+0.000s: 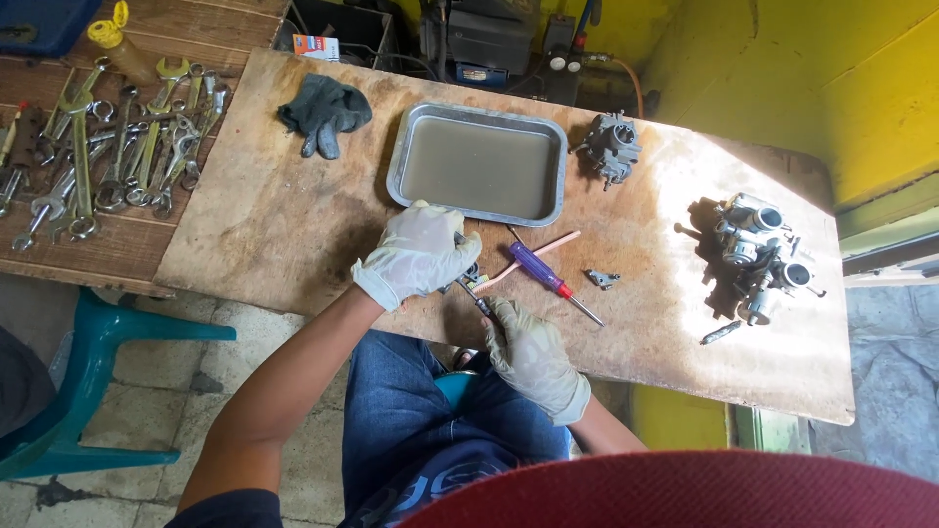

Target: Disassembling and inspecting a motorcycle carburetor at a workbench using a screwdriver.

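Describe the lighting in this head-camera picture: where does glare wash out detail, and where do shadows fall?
Head view: sunlight bleaches the right of the wooden board around the carburettor parts, which cast hard shadows leftward; the tray of murky liquid sits in even shade; gloved left hand and right hand stay sharp.

Pale disposable gloves, wrinkled, on left hand [419, 252] and right hand [533, 354]. Forearms bare, dark short sleeve at left shoulder. Blue jeans, dark blue printed shirt.

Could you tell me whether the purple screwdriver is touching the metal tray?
Apart. The head view shows the screwdriver lying on the board below the tray, with a strip of bare wood between them.
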